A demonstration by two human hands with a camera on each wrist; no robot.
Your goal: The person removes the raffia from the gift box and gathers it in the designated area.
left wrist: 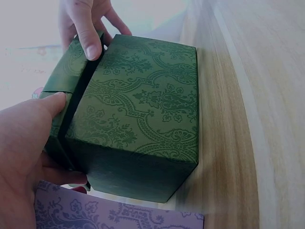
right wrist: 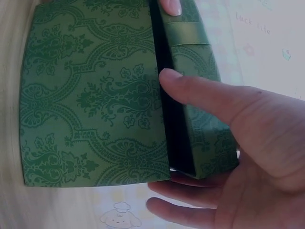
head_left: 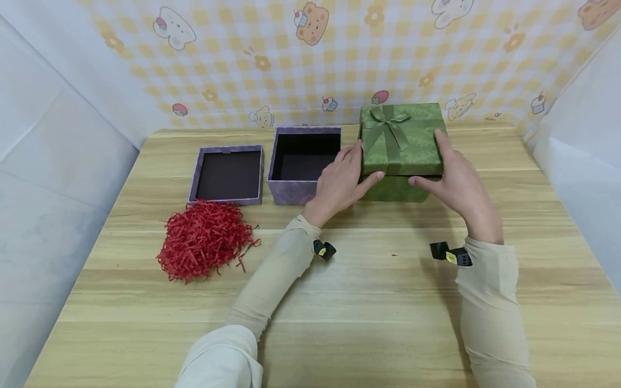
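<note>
A green patterned gift box (head_left: 398, 191) stands at the back right, its lid (head_left: 421, 153) on top with a ribbon bow (head_left: 388, 123). My left hand (head_left: 338, 180) grips the lid's left side, thumb at the front edge. On the opposite side, my right hand (head_left: 463, 186) holds the lid, its thumb near the front rim. A dark gap shows between lid and box body in both wrist views, so the lid is not flush there. Just left of the green box is an open purple box (head_left: 293, 192) with a dark interior.
The purple box's lid (head_left: 226, 202) lies inside up, farther left. In front of it is a heap of red shredded paper (head_left: 204, 242), with stray strands beside it. A yellow checked cloth (head_left: 233, 81) hangs behind the wooden table (head_left: 364, 323).
</note>
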